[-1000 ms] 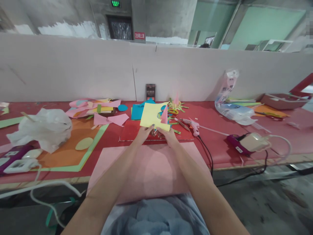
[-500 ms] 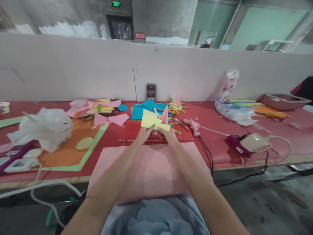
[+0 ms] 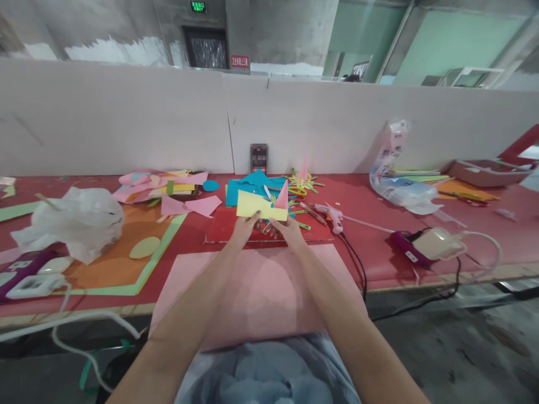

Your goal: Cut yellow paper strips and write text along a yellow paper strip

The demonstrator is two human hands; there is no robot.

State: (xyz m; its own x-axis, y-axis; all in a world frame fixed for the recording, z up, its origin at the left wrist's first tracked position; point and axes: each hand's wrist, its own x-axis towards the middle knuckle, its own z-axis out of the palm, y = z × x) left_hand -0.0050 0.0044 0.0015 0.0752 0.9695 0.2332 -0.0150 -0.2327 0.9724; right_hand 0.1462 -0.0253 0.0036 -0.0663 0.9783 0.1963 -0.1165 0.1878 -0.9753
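A piece of yellow paper point(image 3: 255, 205), taller at its left end and narrow at its right, is held up between my hands. My left hand point(image 3: 248, 225) pinches its lower edge near the middle. Closed on the narrow right end is my right hand point(image 3: 285, 227). Just behind the paper stands a pink paper cone point(image 3: 282, 196), its base hidden. Under my hands lies a red board point(image 3: 223, 227). Blue paper point(image 3: 240, 191) and yellow-handled scissors point(image 3: 300, 191) are beyond it. Pink paper point(image 3: 261, 286) spreads in front, beneath my forearms.
A pink glue gun point(image 3: 336, 217) lies to the right, its black cord hanging over the table edge. A purple power strip point(image 3: 406, 247) is farther right. On the left are a crumpled white plastic bag point(image 3: 80, 219) and orange paper point(image 3: 113, 264). A phone point(image 3: 259, 157) leans against the partition.
The yellow paper has shifted slightly left and down and turned more level. Both hands have moved a little with it, still gripping its lower edge.
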